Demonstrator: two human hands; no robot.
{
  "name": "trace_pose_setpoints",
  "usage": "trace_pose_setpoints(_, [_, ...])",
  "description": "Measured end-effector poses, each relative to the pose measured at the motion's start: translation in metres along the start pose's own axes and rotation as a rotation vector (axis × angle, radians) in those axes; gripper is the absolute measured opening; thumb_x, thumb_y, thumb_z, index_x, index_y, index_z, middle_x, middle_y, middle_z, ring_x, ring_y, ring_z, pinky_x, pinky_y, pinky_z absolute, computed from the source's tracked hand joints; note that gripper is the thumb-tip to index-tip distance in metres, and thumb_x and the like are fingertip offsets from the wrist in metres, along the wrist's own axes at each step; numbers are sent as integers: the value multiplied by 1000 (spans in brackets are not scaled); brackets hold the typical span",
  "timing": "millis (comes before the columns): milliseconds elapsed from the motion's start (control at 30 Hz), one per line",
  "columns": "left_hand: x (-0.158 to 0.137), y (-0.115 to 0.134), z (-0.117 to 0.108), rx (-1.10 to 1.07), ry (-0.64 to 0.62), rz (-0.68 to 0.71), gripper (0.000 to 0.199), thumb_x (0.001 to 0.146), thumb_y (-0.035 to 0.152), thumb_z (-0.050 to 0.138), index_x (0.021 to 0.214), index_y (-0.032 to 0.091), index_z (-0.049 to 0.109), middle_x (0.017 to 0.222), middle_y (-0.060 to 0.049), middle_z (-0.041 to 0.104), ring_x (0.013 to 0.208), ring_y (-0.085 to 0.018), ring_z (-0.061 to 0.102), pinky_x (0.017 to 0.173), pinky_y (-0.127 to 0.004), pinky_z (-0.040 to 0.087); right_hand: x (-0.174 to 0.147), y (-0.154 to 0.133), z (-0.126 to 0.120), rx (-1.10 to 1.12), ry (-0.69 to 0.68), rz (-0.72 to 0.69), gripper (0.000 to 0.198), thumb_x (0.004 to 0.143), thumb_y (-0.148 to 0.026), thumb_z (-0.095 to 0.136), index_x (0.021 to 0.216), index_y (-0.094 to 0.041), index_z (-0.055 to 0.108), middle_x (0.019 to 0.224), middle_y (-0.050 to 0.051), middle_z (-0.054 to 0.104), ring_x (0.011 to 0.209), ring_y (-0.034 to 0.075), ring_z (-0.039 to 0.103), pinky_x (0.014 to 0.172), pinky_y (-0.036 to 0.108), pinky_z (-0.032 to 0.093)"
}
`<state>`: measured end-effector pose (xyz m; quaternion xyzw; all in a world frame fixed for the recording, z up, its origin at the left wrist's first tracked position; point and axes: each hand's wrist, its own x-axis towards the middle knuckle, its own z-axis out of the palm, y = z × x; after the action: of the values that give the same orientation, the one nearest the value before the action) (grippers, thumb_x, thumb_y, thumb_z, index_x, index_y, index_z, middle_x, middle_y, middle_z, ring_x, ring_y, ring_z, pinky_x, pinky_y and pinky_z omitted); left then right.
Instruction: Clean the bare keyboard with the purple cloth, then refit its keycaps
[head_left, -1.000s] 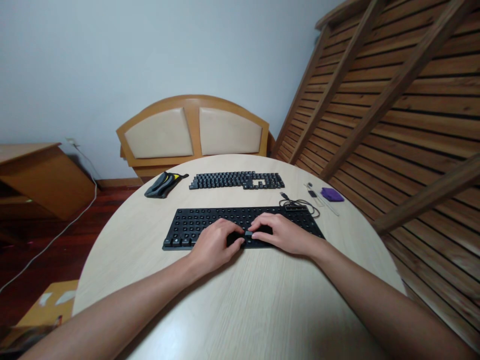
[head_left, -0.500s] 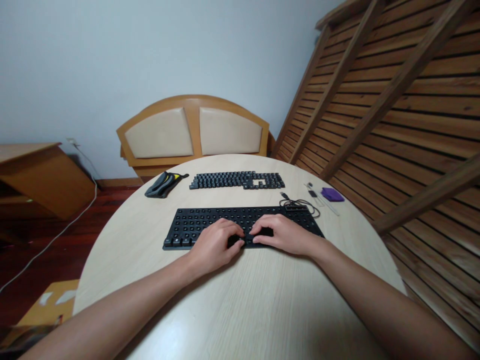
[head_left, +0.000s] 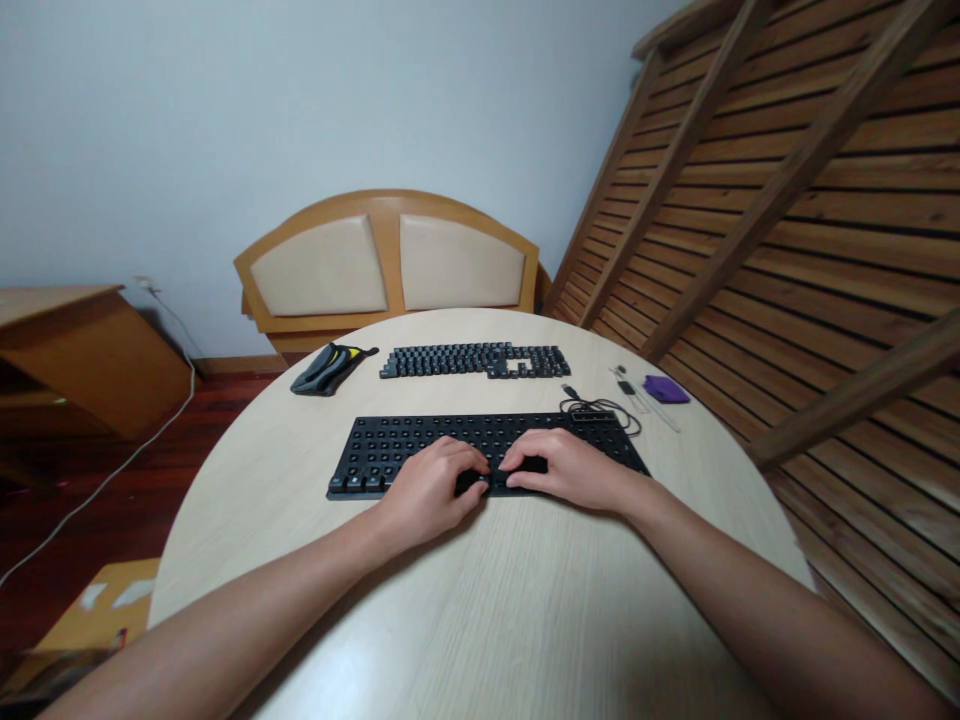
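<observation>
A black keyboard (head_left: 427,432) lies across the table, with most of its key positions showing bare switch mounts. A few keycaps (head_left: 355,482) sit on its front row at the left. My left hand (head_left: 431,485) bends over the front row near the middle, thumb and fingers curled together at the keys. Opposite it, my right hand (head_left: 566,468) is curled the same way, its fingertips a short gap from the left ones. Whatever lies between the fingertips is too small and dark to make out. Behind the keyboard, loose black keycaps (head_left: 442,358) are laid out in keyboard order.
A coiled USB cable (head_left: 600,405) rests at the keyboard's back right. Beyond it lie a purple pouch (head_left: 666,389) and small thin tools (head_left: 626,388). A grey and yellow pouch (head_left: 326,370) is at the back left. The round table (head_left: 480,620) stands before a headboard (head_left: 394,260).
</observation>
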<state>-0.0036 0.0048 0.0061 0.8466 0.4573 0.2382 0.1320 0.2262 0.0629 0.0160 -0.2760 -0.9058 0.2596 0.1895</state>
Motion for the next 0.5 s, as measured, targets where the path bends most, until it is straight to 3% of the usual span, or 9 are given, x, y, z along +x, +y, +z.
trace_pose_setpoints(500, [0, 0, 0, -4, 6, 1, 14, 87, 19, 63, 101, 21, 68, 105, -3, 71, 101, -23, 61, 90, -40, 52, 0, 0, 1, 4, -3, -44, 12, 87, -29, 70, 97, -23, 74, 97, 3, 75, 93, 19, 67, 86, 33, 50])
